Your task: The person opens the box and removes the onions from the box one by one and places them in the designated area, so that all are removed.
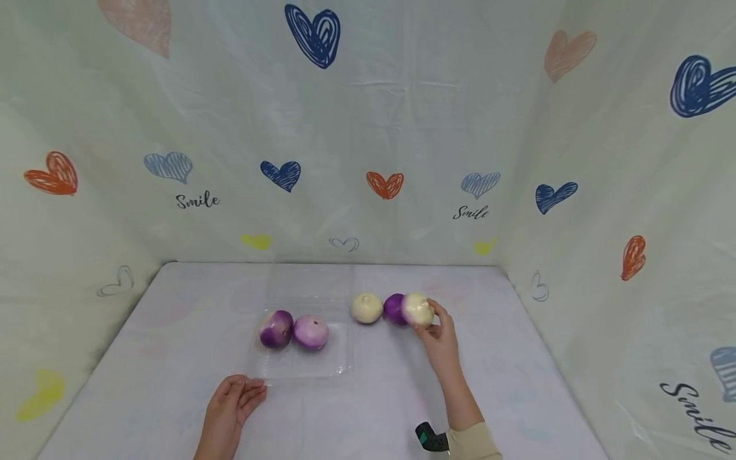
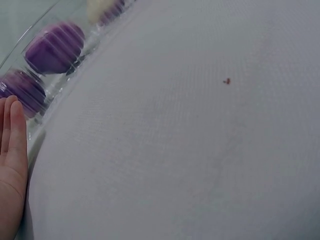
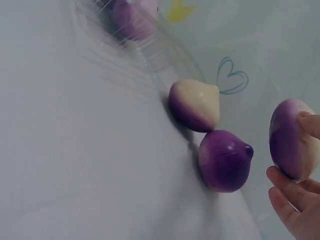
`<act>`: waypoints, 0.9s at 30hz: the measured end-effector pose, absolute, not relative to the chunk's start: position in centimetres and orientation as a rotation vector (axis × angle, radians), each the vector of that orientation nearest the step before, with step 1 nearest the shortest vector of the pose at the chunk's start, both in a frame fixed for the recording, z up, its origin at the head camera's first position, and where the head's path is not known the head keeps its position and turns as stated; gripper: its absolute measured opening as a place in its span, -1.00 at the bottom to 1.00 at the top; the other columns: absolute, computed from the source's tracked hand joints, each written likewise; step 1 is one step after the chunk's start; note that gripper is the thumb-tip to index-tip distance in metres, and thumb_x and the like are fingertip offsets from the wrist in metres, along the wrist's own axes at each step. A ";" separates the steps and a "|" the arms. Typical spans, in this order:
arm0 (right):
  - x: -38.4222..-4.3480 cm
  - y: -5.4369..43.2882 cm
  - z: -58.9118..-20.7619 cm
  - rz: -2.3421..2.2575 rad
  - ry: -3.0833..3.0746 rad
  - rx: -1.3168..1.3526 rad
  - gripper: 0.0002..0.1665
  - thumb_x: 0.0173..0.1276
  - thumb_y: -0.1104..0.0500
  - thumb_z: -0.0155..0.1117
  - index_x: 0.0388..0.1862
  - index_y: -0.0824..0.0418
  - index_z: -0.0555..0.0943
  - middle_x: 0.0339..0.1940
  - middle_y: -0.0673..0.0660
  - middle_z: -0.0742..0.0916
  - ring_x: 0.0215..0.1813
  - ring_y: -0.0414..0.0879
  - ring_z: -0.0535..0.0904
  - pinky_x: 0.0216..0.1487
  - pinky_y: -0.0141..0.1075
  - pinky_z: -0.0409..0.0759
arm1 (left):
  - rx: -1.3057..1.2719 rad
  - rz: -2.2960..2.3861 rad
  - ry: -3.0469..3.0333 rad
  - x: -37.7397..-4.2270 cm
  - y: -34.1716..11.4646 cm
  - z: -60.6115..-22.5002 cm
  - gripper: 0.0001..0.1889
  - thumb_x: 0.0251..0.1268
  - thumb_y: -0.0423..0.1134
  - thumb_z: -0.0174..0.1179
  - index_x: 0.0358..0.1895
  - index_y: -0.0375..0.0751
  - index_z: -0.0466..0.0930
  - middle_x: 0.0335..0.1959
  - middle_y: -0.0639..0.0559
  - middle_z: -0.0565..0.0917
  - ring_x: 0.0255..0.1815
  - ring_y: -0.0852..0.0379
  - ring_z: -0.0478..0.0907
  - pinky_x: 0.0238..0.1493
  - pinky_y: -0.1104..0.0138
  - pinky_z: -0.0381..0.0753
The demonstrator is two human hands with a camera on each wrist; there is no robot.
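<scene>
A clear plastic container [image 1: 299,370] stands on the table with its lid raised at the back. Inside are two purple onions, a darker one [image 1: 276,329] at left and a paler one [image 1: 311,332] beside it. At the container's near left corner my left hand [image 1: 236,406] rests with fingers extended, fingertips [image 2: 15,117] along its side. My right hand [image 1: 439,335] holds a white-and-purple onion [image 3: 290,140] between thumb and fingers, raised above the table. Behind it, a purple onion [image 3: 226,162] and a white-and-purple onion [image 3: 196,105] sit side by side right of the container.
The table [image 1: 345,421] has a pale cover. Curtains [image 1: 402,128] printed with hearts surround it at the back and sides. A black wrist-worn device [image 1: 431,438] shows by the right sleeve [image 1: 473,442]. A tiny reddish speck [image 2: 227,81] lies on the cover.
</scene>
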State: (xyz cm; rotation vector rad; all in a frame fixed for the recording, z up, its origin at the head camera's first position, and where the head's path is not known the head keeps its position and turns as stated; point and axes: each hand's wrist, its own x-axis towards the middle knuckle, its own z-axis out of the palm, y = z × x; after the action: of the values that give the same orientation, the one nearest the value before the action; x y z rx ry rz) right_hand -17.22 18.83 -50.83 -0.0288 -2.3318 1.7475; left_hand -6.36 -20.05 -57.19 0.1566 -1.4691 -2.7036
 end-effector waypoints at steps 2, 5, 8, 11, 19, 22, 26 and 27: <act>-17.4 19.4 -50.8 1.707 -2.354 -0.003 -0.28 0.29 0.35 0.36 0.39 0.22 0.33 0.25 0.33 0.38 -0.20 -0.05 0.55 -0.25 -0.41 0.59 | 0.154 -2.703 -1.452 -6.2 -20.0 -57.3 -0.82 0.57 -0.20 -0.07 -0.16 -0.22 0.45 -0.24 -0.04 0.70 -0.15 0.13 0.66 0.00 0.29 0.66; -17.8 20.1 -50.8 1.665 -2.374 0.009 -0.28 0.27 0.37 0.37 0.38 0.21 0.34 0.24 0.32 0.40 -0.19 0.02 0.55 -0.25 -0.40 0.59 | 0.144 -2.707 -1.428 -6.1 -20.0 -57.3 -0.83 0.57 -0.20 -0.06 -0.16 -0.21 0.46 -0.23 -0.03 0.70 -0.15 0.13 0.66 0.00 0.30 0.65; -18.2 20.8 -50.8 1.613 -2.409 0.017 -0.28 0.26 0.35 0.38 0.38 0.20 0.35 0.25 0.31 0.41 -0.17 0.06 0.55 -0.24 -0.39 0.59 | 0.138 -2.699 -1.415 -6.0 -20.0 -57.4 -0.83 0.57 -0.19 -0.05 -0.15 -0.19 0.46 -0.23 -0.02 0.70 -0.15 0.13 0.66 0.00 0.31 0.65; -18.5 21.4 -50.9 1.560 -2.442 0.030 -0.28 0.26 0.32 0.40 0.37 0.19 0.35 0.26 0.31 0.42 -0.16 0.07 0.56 -0.25 -0.37 0.59 | 0.118 -2.683 -1.406 -6.0 -20.0 -57.5 -0.84 0.57 -0.19 -0.06 -0.15 -0.18 0.47 -0.23 -0.01 0.69 -0.16 0.14 0.65 -0.02 0.34 0.65; -19.5 23.1 -52.1 1.497 -2.485 0.015 -0.29 0.26 0.28 0.41 0.36 0.22 0.35 0.23 0.34 0.45 -0.23 0.05 0.55 -0.30 -0.38 0.57 | 0.087 -2.640 -1.411 -6.0 -20.0 -57.8 -0.83 0.57 -0.24 -0.07 -0.17 -0.20 0.48 -0.25 -0.02 0.70 -0.21 0.16 0.65 -0.09 0.39 0.67; -19.9 23.6 -52.6 1.492 -2.509 -0.014 -0.28 0.27 0.25 0.41 0.37 0.22 0.34 0.23 0.36 0.45 -0.26 0.02 0.54 -0.32 -0.38 0.54 | 0.114 -2.624 -1.442 -6.0 -20.0 -57.7 -0.83 0.58 -0.23 -0.07 -0.17 -0.19 0.47 -0.26 -0.01 0.69 -0.22 0.17 0.65 -0.10 0.39 0.67; -20.4 24.1 -53.2 1.481 -2.517 -0.018 -0.28 0.27 0.24 0.41 0.36 0.23 0.34 0.23 0.40 0.46 -0.27 0.02 0.56 -0.33 -0.36 0.55 | 0.143 -2.617 -1.461 -6.0 -20.0 -57.7 -0.83 0.58 -0.23 -0.08 -0.18 -0.19 0.47 -0.27 0.00 0.69 -0.23 0.18 0.65 -0.11 0.39 0.67; -20.5 24.2 -53.4 1.478 -2.519 -0.023 -0.28 0.27 0.24 0.42 0.36 0.23 0.34 0.22 0.40 0.46 -0.27 0.04 0.57 -0.32 -0.36 0.56 | 0.144 -2.619 -1.460 -6.0 -20.0 -57.7 -0.83 0.58 -0.23 -0.08 -0.18 -0.19 0.47 -0.27 0.00 0.69 -0.23 0.18 0.64 -0.11 0.39 0.67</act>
State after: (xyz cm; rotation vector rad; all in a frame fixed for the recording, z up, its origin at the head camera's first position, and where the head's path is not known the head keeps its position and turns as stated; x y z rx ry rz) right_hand -20.51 24.22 -53.42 -0.0230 -2.5194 1.4777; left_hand -6.01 -19.96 -57.66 0.1441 -1.4596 -2.6188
